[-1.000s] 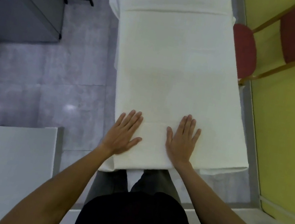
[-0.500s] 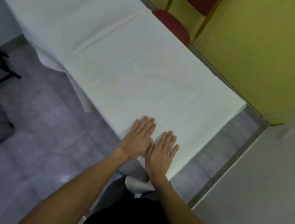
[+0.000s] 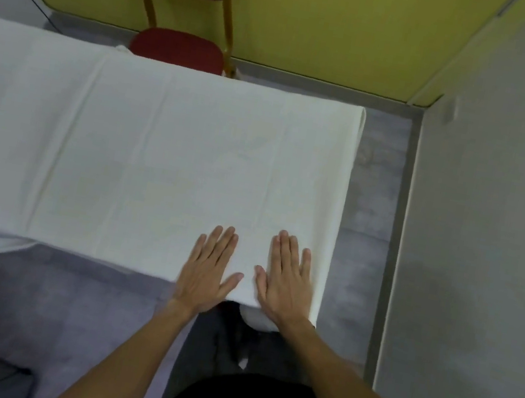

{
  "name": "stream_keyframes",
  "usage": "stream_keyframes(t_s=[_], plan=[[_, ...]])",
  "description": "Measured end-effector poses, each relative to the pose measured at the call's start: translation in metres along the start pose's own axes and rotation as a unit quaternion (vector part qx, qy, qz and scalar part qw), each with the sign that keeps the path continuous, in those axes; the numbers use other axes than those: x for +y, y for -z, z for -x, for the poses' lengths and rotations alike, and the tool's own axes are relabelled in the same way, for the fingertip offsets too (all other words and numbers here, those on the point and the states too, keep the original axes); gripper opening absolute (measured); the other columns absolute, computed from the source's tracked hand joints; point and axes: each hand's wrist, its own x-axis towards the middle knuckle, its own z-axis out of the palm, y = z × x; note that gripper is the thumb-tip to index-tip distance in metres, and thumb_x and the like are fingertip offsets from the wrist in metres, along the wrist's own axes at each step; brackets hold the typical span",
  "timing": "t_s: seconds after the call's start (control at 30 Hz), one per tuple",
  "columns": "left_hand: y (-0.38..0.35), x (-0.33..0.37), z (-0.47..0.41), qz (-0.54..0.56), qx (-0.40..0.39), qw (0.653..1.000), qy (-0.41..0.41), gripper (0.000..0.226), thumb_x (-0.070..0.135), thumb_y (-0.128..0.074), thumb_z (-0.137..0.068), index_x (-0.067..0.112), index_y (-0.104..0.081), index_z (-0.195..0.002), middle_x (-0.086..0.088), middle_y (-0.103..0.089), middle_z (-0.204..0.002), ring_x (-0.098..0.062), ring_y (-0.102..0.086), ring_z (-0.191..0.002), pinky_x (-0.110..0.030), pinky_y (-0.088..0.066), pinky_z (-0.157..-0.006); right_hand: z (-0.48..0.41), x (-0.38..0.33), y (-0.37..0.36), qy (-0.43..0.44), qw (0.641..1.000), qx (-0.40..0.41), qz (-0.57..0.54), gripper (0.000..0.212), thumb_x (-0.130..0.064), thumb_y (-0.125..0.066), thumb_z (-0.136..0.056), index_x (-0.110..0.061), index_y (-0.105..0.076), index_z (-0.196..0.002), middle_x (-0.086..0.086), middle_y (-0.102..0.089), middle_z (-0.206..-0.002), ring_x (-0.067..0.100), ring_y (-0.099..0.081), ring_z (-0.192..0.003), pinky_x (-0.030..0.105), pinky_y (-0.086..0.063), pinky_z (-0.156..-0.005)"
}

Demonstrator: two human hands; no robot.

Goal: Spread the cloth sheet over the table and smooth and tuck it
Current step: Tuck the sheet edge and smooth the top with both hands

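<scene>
**Both palms flat on the sheet at the near right corner**

From my feed, the white cloth sheet covers the whole table top, which is hidden beneath it. It drapes over the right end and the near edge, and a looser flap hangs lower along the near edge at far left. Faint creases run across it from the far edge to the near edge.

A yellow wall stands behind, above grey floor. A red chair sits just past the far edge.

The left hand lies flat on the sheet at the near edge, fingers straight and slightly apart, thumb out. The right hand rests flat beside it near the right corner, fingers straight and close together. The two thumbs are near each other, not touching.
</scene>
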Motion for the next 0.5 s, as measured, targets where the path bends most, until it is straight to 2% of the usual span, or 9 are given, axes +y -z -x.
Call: stream_keyframes(t_s=[0.17,0.23,0.37,0.43,0.5], plan=[[0.01,0.008,-0.001,0.007,-0.011,1.0,-0.001,0.073,0.049,-0.035,-0.101,0.005,-0.018,-0.156,-0.012,-0.01,-0.165,-0.028,-0.003,-0.153,-0.054,-0.01,-0.122,0.002,-0.001,0.005,0.002,1.0,-0.014,-0.003,0.068,-0.045,-0.03,-0.104,-0.004,-0.016,-0.156,0.013,-0.008,-0.165,0.027,-0.004,-0.154,0.055,-0.017,-0.121],[0.011,0.013,-0.004,0.037,-0.009,0.999,-0.034,0.071,0.043,-0.038,-0.099,0.003,-0.019,-0.155,-0.015,-0.011,-0.164,-0.029,-0.004,-0.153,-0.055,-0.01,-0.121,0.007,-0.004,0.01,-0.012,0.999,0.002,-0.03,0.067,-0.044,-0.031,-0.105,-0.002,-0.018,-0.156,0.015,-0.009,-0.165,0.029,-0.006,-0.153,0.054,-0.019,-0.121],[0.015,0.037,-0.025,0.082,-0.013,0.974,-0.211,0.067,0.029,-0.051,-0.094,0.001,-0.031,-0.151,-0.016,-0.022,-0.162,-0.03,-0.012,-0.152,-0.054,-0.019,-0.12,0.033,-0.005,0.023,-0.156,0.983,0.063,-0.073,0.068,-0.044,-0.033,-0.103,-0.001,-0.02,-0.155,0.017,-0.011,-0.164,0.029,-0.005,-0.153,0.051,-0.01,-0.124],[0.018,0.059,-0.036,0.084,-0.032,0.946,-0.312,0.072,0.026,-0.052,-0.086,0.001,-0.033,-0.15,-0.015,-0.023,-0.162,-0.031,-0.013,-0.152,-0.056,-0.023,-0.118,0.053,-0.005,0.022,-0.245,0.96,0.086,-0.105,0.074,-0.048,-0.034,-0.101,-0.004,-0.014,-0.156,0.014,-0.004,-0.165,0.026,0.0,-0.154,0.046,-0.002,-0.125],[0.021,0.081,-0.046,0.051,-0.079,0.911,-0.402,0.083,0.034,-0.049,-0.079,0.002,-0.029,-0.152,-0.014,-0.019,-0.163,-0.03,-0.007,-0.153,-0.055,-0.019,-0.119,0.073,-0.006,0.014,-0.302,0.935,0.087,-0.164,0.077,-0.048,-0.039,-0.099,-0.007,-0.009,-0.158,0.012,-0.004,-0.165,0.023,-0.002,-0.154,0.043,-0.003,-0.125]])
